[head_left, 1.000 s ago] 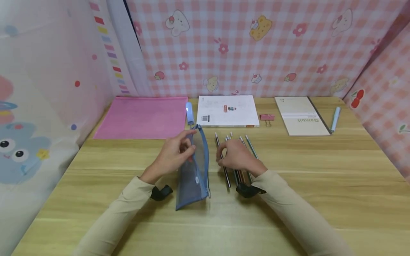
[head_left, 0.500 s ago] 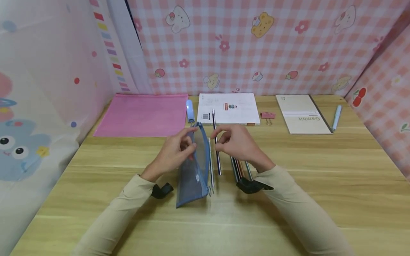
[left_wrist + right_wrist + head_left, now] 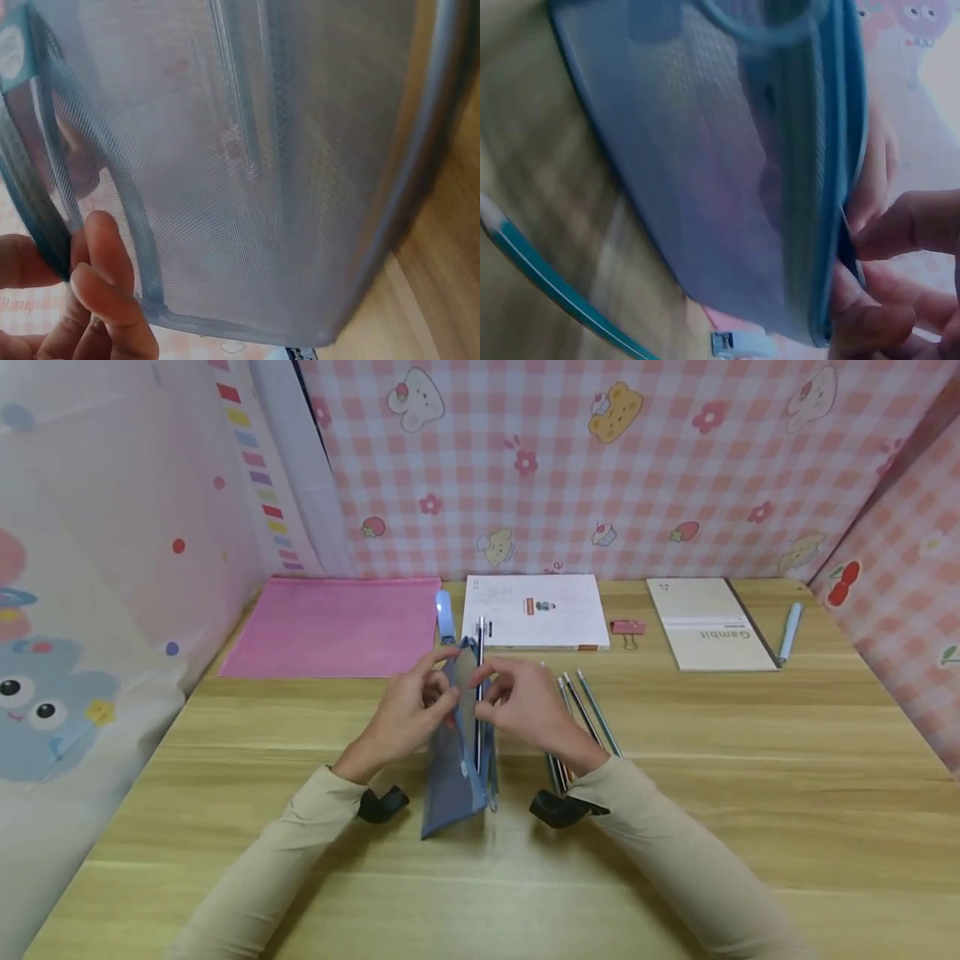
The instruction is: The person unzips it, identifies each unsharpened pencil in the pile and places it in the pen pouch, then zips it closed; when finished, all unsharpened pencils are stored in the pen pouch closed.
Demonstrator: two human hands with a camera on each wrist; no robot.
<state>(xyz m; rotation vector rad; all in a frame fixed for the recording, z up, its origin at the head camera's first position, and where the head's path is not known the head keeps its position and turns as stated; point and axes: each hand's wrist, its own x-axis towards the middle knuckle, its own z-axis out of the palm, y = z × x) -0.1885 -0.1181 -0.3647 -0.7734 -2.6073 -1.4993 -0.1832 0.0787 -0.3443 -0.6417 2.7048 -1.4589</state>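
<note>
My left grip (image 3: 407,710) pinches one lip of the blue mesh pouch (image 3: 448,781), its mouth gaping, around the middle of the tabletop (image 3: 757,768), well short of the far edge. My right grip (image 3: 531,700) pinches a dark pencil (image 3: 481,647), its lower part within that mouth, its top jutting out. Through the mesh I see slim streaks, but cannot tell whether they lie inside or behind. Loose pencils (image 3: 600,714) lie to the right, partly hidden beneath my right arm.
</note>
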